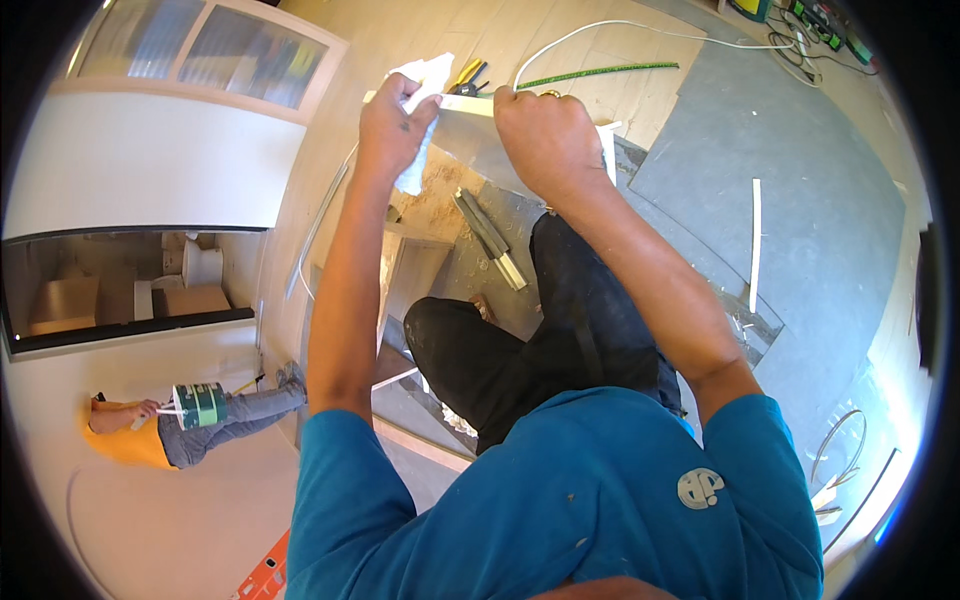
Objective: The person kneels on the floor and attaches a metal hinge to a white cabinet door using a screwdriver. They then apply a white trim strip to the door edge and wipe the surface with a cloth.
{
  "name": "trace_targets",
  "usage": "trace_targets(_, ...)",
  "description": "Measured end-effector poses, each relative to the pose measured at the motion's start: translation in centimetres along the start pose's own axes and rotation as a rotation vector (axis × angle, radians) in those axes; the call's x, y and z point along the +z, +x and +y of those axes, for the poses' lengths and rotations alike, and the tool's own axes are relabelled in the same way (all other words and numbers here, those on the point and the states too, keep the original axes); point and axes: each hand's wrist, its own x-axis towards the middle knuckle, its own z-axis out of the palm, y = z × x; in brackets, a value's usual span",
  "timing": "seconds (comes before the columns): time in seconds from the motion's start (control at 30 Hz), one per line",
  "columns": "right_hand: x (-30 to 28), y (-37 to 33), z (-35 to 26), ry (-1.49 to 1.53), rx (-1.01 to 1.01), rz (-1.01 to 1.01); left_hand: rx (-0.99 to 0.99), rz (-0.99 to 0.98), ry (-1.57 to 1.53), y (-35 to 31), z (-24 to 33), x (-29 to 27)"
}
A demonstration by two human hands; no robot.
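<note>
A thin panel with a pale edge (470, 104) and a greyish face is raised in front of me. My left hand (392, 130) is closed on a crumpled white cloth (430, 75), with the thumb pressing at the panel's pale edge. Part of the cloth hangs below my fingers. Farther right, my right hand (550, 138) is wrapped over the same edge, knuckles up, with a ring on one finger. How far the panel reaches behind my right hand is hidden.
Beyond the panel lie yellow-handled pliers (466, 75), a green strip (600, 72) and a white cable (620, 24). Below are sawdust (440, 195) and grey bars (488, 235). A white strip (756, 245) lies right. At left, a person (140, 430) carries a green bucket (200, 406).
</note>
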Motion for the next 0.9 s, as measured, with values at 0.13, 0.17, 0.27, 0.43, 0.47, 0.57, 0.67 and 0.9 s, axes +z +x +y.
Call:
trace_targets(0.13, 0.3, 0.2, 0.2, 0.002, -0.016, -0.01, 0.03, 0.005, -0.009, 0.0, -0.6, 0.7)
trace_targets(0.17, 0.3, 0.5, 0.5, -0.005, -0.011, 0.005, -0.041, -0.019, -0.052, 1.1, -1.1, 0.0)
trace_targets(0.27, 0.2, 0.7, 0.4, -0.018, -0.006, 0.013, -0.036, -0.03, -0.035, 1.6, -1.1, 0.1)
trace_targets(0.43, 0.2, 0.6, 0.0, -0.045, -0.025, 0.04, -0.08, -0.124, -0.011, 1.9, -0.4, -1.1)
trace_targets(0.47, 0.4, 0.8, 0.2, -0.038, -0.019, 0.039, -0.095, -0.149, -0.009, 2.9, -0.3, -1.4)
trace_targets(0.57, 0.3, 1.4, 0.3, -0.076, -0.024, 0.027, -0.043, -0.11, 0.003, 2.1, 0.3, -0.6)
trace_targets(0.67, 0.6, 2.0, 0.8, -0.102, -0.022, 0.036, -0.064, -0.149, -0.036, 3.3, -0.2, -0.6)
trace_targets(0.9, 0.9, 1.8, 0.7, -0.08, -0.026, 0.056, -0.063, -0.139, -0.033, 2.5, 0.9, 0.2)
